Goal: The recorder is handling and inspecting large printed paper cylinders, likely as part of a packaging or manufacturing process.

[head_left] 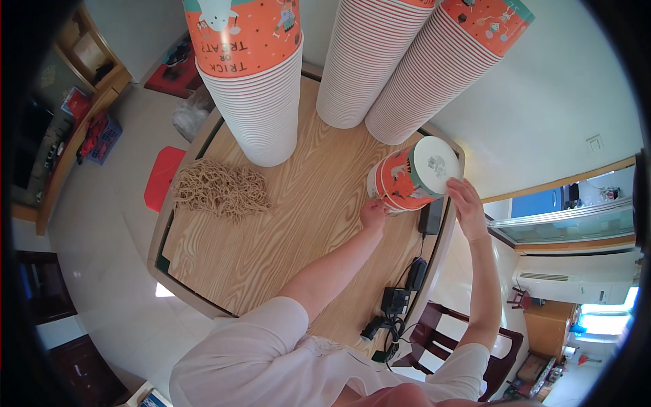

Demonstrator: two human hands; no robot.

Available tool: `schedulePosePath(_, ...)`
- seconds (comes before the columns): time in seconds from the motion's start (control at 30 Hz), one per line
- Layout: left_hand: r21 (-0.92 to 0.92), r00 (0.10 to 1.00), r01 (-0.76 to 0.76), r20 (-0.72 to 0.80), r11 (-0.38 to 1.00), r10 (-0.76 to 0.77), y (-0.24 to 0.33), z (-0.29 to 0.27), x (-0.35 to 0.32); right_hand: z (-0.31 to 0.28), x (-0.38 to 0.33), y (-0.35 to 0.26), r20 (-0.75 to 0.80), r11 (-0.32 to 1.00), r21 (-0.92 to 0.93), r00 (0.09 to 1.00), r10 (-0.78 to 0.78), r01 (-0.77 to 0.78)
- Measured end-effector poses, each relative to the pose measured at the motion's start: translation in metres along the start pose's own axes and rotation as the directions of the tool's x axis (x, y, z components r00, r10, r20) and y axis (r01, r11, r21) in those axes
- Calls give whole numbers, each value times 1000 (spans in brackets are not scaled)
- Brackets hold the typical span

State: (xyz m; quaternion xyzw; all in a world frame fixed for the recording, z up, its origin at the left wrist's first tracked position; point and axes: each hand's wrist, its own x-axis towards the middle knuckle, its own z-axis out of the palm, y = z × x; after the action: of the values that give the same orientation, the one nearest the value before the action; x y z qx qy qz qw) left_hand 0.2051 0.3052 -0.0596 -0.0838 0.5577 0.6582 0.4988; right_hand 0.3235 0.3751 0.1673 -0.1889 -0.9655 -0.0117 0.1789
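Note:
Toward the right side of the table, a short stack of orange paper buckets (400,180) stands bottom up, its white base facing me. My left hand (373,214) is closed in a pinch at the near left side of this stack, beside a pale cord-like line; what the fingertips hold is too small to make out. My right hand (468,207) rests against the right edge of the base, fingers stretched out. A loose heap of tan twine cords (220,190) lies at the left of the table.
Three tall bucket stacks, left (251,115), middle (359,68) and right (434,88), rise at the far side of the wood-grain table (312,203). Black power adapters with cables (397,298) line its right edge. A red stool (164,178) and a dark wooden chair (434,332) stand beside it.

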Motion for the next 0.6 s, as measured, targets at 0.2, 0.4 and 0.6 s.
schedulePosePath(0.2,3,998,-3,62,1000,3,-3,0,-3,9,-14,4,41,999,-38,999,29,-28)
schedulePosePath(0.4,226,961,-261,-26,939,274,-22,-20,13,14,-6,-3,49,999,-18,998,28,-27)
schedulePosePath(0.6,286,909,-387,-38,877,414,-12,-26,8,17,-9,-2,57,999,-3,997,48,-48)
